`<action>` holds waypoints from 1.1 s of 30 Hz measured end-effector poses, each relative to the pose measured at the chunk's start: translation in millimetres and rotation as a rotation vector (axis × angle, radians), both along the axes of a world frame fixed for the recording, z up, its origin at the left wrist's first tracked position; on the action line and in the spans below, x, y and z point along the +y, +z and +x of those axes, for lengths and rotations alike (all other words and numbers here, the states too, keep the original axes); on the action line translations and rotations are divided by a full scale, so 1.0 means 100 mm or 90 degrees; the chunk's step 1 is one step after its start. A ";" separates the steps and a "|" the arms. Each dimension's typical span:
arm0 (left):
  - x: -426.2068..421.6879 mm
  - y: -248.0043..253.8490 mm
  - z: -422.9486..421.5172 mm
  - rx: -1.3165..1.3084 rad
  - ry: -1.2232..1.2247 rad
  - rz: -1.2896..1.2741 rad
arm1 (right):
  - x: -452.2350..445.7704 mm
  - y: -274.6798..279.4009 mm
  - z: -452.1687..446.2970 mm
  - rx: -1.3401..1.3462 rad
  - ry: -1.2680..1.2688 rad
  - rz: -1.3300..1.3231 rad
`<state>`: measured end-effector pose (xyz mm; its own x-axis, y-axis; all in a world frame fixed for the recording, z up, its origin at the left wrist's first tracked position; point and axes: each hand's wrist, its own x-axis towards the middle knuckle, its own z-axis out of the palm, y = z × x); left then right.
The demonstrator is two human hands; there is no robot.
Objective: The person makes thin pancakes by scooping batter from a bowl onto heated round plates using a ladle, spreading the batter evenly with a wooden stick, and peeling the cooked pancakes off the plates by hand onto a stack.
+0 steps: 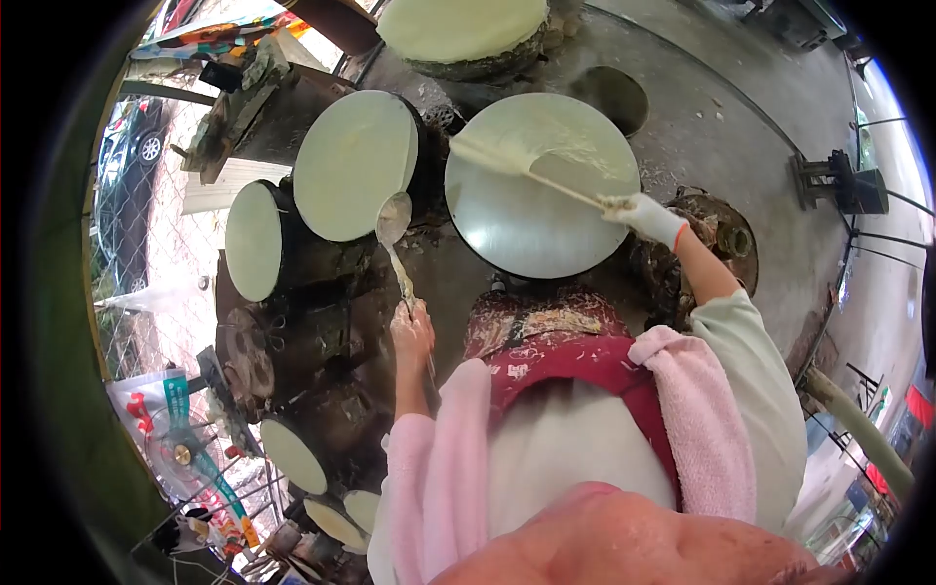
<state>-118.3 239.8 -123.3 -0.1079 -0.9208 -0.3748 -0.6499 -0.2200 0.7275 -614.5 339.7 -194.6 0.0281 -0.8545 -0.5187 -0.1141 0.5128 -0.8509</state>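
Note:
My left hand [411, 331], bare and smeared with batter, is closed round the handle of a metal ladle [393, 218]. The ladle's bowl hangs in front of the lower right rim of a batter-coated round griddle [353, 161]. In a white glove, my right hand [639, 216] grips the stick of a batter spreader [487, 156]. The spreader's blade lies across the upper left of a large round griddle [536, 244]. Pale batter covers the griddle's far part, while bare shiny metal shows in its middle and near side.
More round griddles with pale coatings stand around: one at the far side [463, 29], one at left [253, 239], smaller ones at lower left [294, 456]. A dark round container [611, 97] sits behind the large griddle. A fan [182, 453] stands by the wire fence.

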 end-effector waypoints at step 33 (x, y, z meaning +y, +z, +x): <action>-0.61 -0.70 -0.40 -0.459 -0.465 -0.471 | -0.13 0.18 -0.31 0.216 0.019 -0.134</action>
